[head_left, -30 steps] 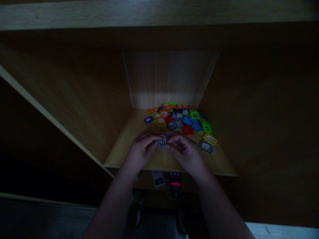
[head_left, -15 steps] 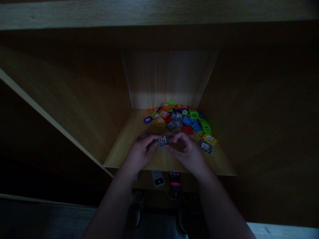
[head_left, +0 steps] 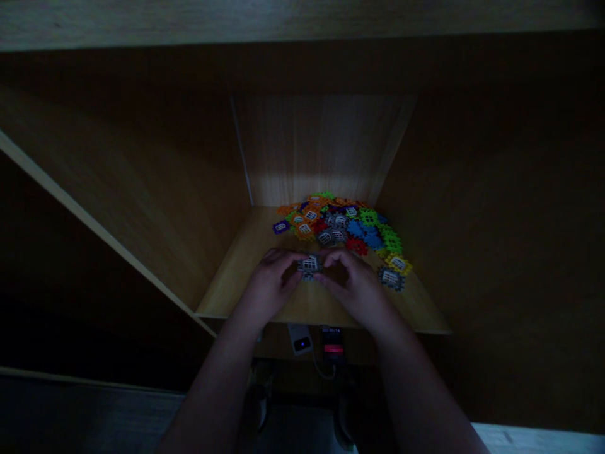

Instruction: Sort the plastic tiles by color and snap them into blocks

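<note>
Between my two hands, above the front part of the wooden shelf, is a grey toothed building block with a white window grid on its face. My left hand pinches its left side with thumb and fingers. On its right side, my right hand grips it the same way. More grey toothing shows under the window face; whether it is a second piece I cannot tell. Just beyond my hands lies a heap of toothed blocks in several colours, with a red block and grey window blocks nearest.
Right of my right hand lie a grey window block and a yellow one. A purple block sits at the heap's left end. Wooden side walls enclose the shelf. Below its edge are a phone and a cabled white device.
The grey block has turned slightly so its window face shows more fully. My right hand's fingers have closed in on its right side. The heap is unchanged.
</note>
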The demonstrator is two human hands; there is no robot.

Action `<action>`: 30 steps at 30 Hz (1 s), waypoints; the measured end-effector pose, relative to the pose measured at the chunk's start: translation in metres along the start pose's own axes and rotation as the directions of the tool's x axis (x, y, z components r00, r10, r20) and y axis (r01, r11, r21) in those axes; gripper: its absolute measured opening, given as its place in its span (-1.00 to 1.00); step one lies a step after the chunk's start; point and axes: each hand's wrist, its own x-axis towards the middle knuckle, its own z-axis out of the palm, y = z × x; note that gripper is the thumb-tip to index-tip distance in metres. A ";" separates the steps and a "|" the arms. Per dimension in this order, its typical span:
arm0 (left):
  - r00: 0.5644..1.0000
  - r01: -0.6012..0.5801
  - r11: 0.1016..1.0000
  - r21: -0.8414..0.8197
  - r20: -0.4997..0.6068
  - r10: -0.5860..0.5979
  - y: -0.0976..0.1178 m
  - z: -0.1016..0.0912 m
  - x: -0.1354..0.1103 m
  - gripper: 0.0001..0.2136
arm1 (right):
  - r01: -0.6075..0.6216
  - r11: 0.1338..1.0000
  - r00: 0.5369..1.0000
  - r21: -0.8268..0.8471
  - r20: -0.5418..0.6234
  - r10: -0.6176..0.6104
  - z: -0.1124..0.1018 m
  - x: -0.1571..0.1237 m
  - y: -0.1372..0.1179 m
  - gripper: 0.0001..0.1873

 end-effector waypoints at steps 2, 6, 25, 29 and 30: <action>1.000 -0.003 1.000 0.000 -0.001 0.003 -0.001 0.001 0.000 -0.72 | -0.001 1.000 1.000 -0.005 0.002 0.001 0.001 0.000 0.001 -0.79; 1.000 -0.005 1.000 0.001 0.006 0.005 -0.003 0.002 -0.001 -0.72 | -0.009 1.000 1.000 -0.021 -0.007 0.009 0.003 0.000 0.005 -0.80; 0.986 0.160 0.987 0.014 0.045 -0.160 -0.004 0.000 -0.002 -0.58 | -0.100 0.994 0.994 -0.040 0.045 0.101 0.004 -0.001 0.010 -0.73; 0.977 0.202 0.979 -0.008 0.076 -0.201 -0.008 -0.001 -0.004 -0.53 | -0.115 0.992 0.992 -0.045 0.051 0.117 0.003 -0.001 0.010 -0.72; 0.976 0.202 0.979 -0.020 0.088 -0.200 -0.008 -0.001 -0.004 -0.51 | -0.117 0.992 0.991 -0.049 0.055 0.119 0.003 -0.001 0.009 -0.72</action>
